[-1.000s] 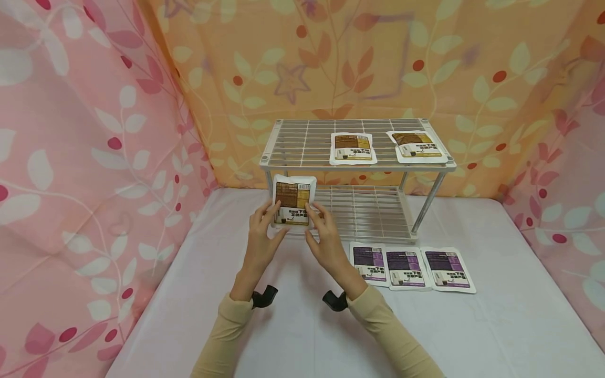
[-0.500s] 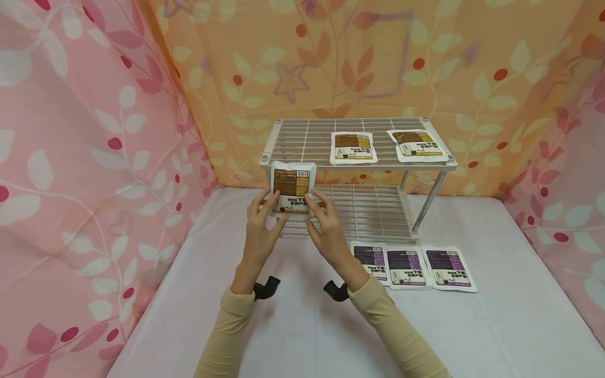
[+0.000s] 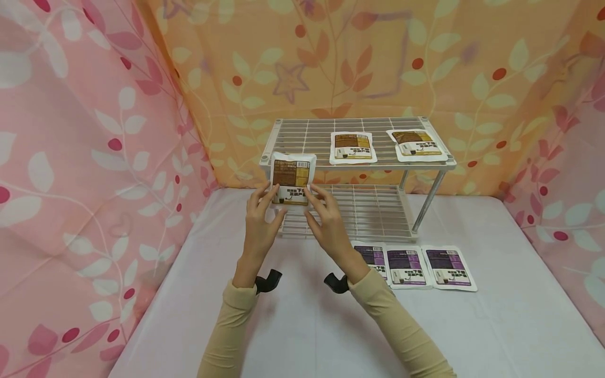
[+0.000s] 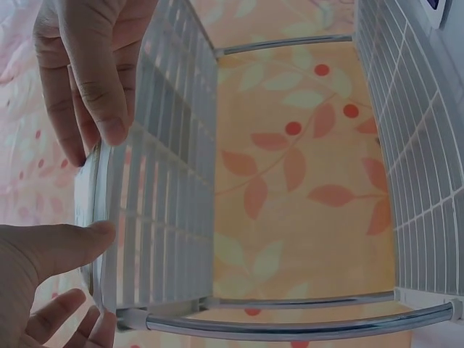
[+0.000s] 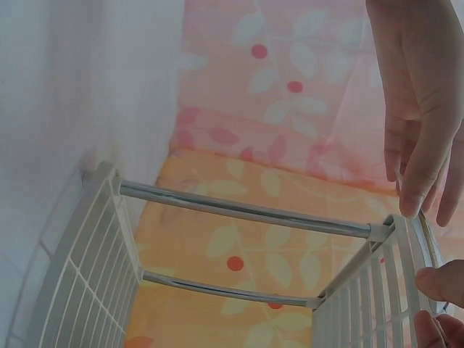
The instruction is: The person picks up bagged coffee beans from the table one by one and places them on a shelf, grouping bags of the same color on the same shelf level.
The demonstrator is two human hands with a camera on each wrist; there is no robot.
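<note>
A white-edged flat packet with a brown and yellow label [image 3: 291,178] is held up at the rack's left front corner, its label toward me. My left hand [image 3: 258,223] grips its left edge and my right hand [image 3: 328,220] its right edge, thumbs at the near side. In the left wrist view the packet [image 4: 98,196] appears edge-on beside the upper shelf, fingers at both ends. The right wrist view also shows the packet's thin edge [image 5: 431,243]. The two-tier white wire rack [image 3: 302,139] has its upper shelf just behind the packet.
Two brown and yellow packets lie on the upper shelf, one near the middle [image 3: 353,147], one at the right [image 3: 418,146]. Three purple packets [image 3: 409,268] lie in a row before the rack, the leftmost partly hidden by my right wrist. Chrome posts [image 3: 429,202] join the shelves.
Both hands have lifted the packet from in front of the lower shelf up to the upper shelf's front edge. The other packets and the rack have stayed put.
</note>
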